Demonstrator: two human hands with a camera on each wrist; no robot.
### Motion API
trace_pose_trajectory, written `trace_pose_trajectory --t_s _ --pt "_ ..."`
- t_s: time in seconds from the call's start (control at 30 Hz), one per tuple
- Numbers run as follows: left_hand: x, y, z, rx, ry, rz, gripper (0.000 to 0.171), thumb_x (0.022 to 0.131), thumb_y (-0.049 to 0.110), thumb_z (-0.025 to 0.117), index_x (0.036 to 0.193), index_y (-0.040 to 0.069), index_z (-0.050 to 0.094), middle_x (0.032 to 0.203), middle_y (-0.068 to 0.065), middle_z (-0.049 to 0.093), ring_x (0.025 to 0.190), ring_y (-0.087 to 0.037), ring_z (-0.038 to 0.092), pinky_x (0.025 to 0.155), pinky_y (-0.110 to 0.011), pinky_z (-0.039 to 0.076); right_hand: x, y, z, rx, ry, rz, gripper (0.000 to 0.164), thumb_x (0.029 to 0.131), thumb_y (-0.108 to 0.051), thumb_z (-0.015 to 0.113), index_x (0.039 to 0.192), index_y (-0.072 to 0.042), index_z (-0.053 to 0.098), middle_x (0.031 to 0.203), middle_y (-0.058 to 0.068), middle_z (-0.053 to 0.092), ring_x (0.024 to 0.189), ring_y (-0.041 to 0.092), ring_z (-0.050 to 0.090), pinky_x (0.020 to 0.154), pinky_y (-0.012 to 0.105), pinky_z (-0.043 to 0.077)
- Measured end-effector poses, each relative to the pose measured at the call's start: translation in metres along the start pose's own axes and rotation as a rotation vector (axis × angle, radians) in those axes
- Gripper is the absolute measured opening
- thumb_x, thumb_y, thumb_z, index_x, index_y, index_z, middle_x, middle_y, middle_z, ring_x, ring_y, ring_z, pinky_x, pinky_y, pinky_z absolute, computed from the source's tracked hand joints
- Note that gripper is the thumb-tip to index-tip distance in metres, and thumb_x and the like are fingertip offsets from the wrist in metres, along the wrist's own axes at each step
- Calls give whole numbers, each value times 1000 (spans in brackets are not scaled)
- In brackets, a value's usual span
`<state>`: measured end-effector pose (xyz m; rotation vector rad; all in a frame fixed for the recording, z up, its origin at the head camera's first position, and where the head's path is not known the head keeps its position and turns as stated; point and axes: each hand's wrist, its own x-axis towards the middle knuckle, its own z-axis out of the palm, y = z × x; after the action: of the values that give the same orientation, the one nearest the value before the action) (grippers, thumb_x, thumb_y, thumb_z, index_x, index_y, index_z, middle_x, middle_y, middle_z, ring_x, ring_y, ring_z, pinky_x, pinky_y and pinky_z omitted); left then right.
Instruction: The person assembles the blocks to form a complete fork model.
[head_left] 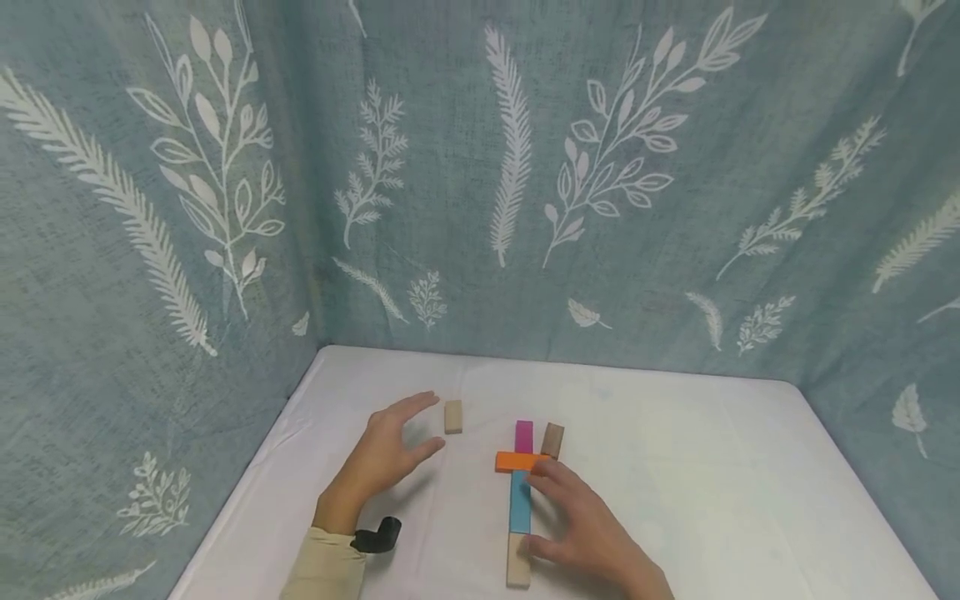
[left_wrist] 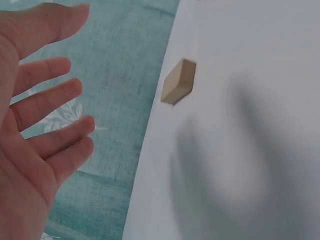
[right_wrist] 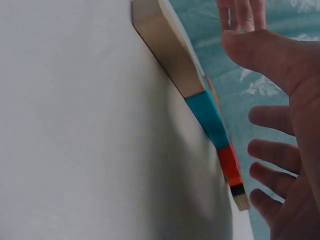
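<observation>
My left hand (head_left: 385, 452), fingers spread, hovers beside a light wooden block (head_left: 453, 418) and holds nothing. In the left wrist view that block (left_wrist: 179, 82) lies apart from the fingertips. My right hand (head_left: 583, 527) is over the right side of a row of blocks, thumb and fingers apart with nothing gripped. The row runs away from me: a light wooden block (head_left: 518, 562), a blue block (head_left: 520, 504), an orange block (head_left: 516, 462) set crosswise, and a magenta block (head_left: 524, 437). A brown block (head_left: 552, 440) leans at an angle next to the magenta one; fingertips overlap the orange block's right end.
A white cloth (head_left: 712, 483) covers the table. Blue-green curtains (head_left: 450, 183) with white leaf patterns hang behind it and along both sides. A black strap (head_left: 377, 536) sits on my left wrist over a beige sleeve (head_left: 326, 567).
</observation>
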<state>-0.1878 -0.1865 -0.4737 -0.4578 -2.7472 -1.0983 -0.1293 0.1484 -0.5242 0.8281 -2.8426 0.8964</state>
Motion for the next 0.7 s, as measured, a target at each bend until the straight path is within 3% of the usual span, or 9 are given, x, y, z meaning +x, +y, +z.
trace_pose_trajectory --t_s 0.13,0.3,0.5,0.7 --pt "11 -7 -2 -1 -6 12 63 94 13 87 151 4 64 158 -19 62 149 -43 57 123 -60 48 0 -1 2 9 -40 6 77 90 -56 85 153 -18 64 166 9 54 158 39 46 120 62 50" --pt "20 -12 2 -21 -49 -6 65 93 11 88 152 3 63 158 -20 61 150 -44 56 123 -61 47 0 -4 3 59 -163 111 85 89 -70 80 159 -26 59 174 6 45 163 40 37 120 70 46" --pt "35 -21 13 -33 -98 -41 66 92 11 89 152 4 63 159 -19 61 151 -43 55 124 -60 46 -1 -6 2 31 -241 171 83 89 -70 79 159 -32 58 176 3 41 165 38 32 121 70 45" --pt "50 -32 24 -34 -115 -34 63 90 9 89 147 1 66 155 -22 64 148 -45 57 123 -60 47 1 -4 3 9 -261 191 78 89 -68 79 157 -36 59 177 -1 41 166 35 30 122 68 46"
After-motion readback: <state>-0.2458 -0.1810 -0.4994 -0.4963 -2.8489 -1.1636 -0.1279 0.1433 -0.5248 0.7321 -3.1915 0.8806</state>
